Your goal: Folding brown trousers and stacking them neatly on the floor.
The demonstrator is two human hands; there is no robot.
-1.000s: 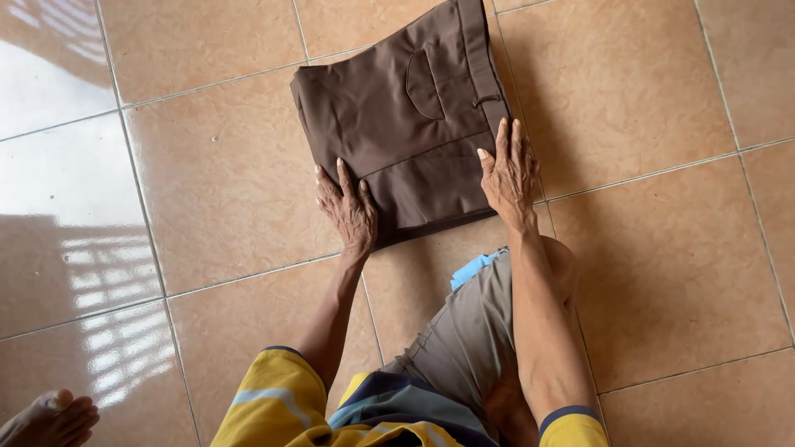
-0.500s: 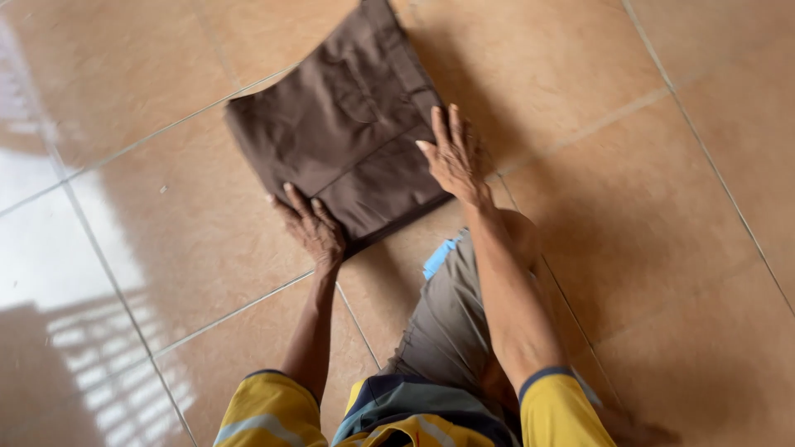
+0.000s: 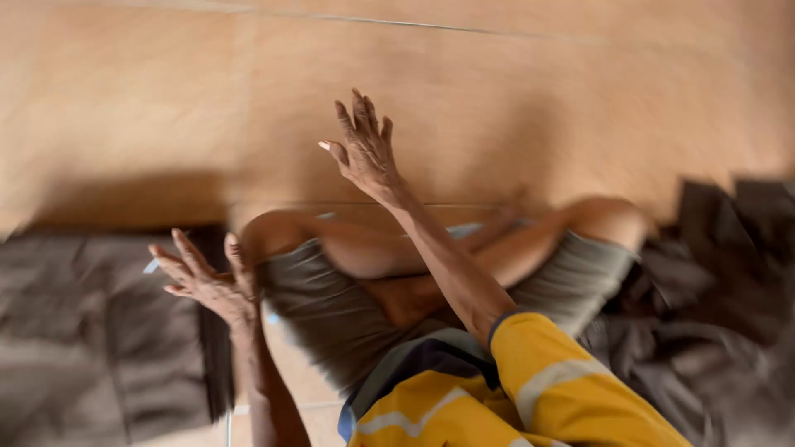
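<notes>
Now the fingers of the right hand (image 3: 364,149) are spreading loosely in the air, pinching nothing, the palm hanging over bare tan floor tiles (image 3: 538,91); the left hand (image 3: 203,277) is likewise standing open, its fingers fanned and gripping nothing; just beyond those left fingertips, toward the person's left, a folded brown garment (image 3: 91,331) is lying flat on the floor, its near edge seeming to sit right at the fingers, though the blur is keeping me from telling whether they are touching it; behind both hands the person is sitting cross-legged in grey shorts (image 3: 331,314) and a yellow striped sleeve (image 3: 563,389); well away from the right fingers, past the right knee, a rumpled heap of dark cloth (image 3: 712,290) is lying on the tiles.
</notes>
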